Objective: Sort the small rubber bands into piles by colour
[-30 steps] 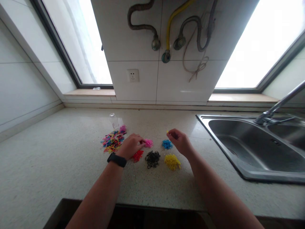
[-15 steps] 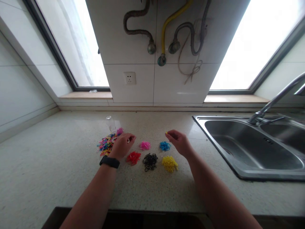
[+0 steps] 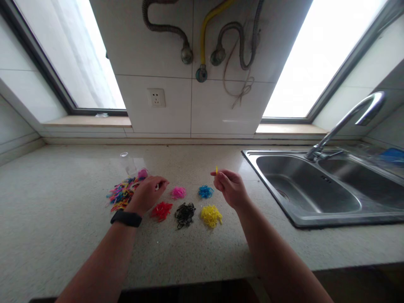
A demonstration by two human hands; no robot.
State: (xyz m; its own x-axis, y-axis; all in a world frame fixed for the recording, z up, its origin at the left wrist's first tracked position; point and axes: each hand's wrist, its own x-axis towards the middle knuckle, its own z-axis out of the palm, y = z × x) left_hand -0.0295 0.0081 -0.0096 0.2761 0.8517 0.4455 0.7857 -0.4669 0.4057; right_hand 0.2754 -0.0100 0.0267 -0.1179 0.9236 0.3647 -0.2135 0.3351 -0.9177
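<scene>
My right hand (image 3: 230, 185) pinches a small yellow rubber band (image 3: 216, 170) above and to the right of the blue pile (image 3: 205, 192). My left hand (image 3: 148, 193), a dark band on its wrist, has its fingers curled together beside the mixed heap of coloured bands (image 3: 121, 192); what is in them, if anything, is hidden. Sorted piles lie between the hands: pink bands (image 3: 178, 192), red bands (image 3: 162, 211), black bands (image 3: 184, 215) and yellow bands (image 3: 211, 216). Part of the mixed heap is covered by my left hand.
A clear plastic container (image 3: 128, 163) and a pink piece (image 3: 142, 173) are behind the mixed heap. To the right, a steel sink (image 3: 301, 219) with a tall faucet (image 3: 344, 122) is set into the speckled counter (image 3: 176, 261). Hoses and a socket (image 3: 156, 97) are on the wall.
My left hand has drawn back from the pink pile toward the mixed heap. My right hand keeps the yellow band, which now stands up more visibly at the fingertips. The view has swung right.
</scene>
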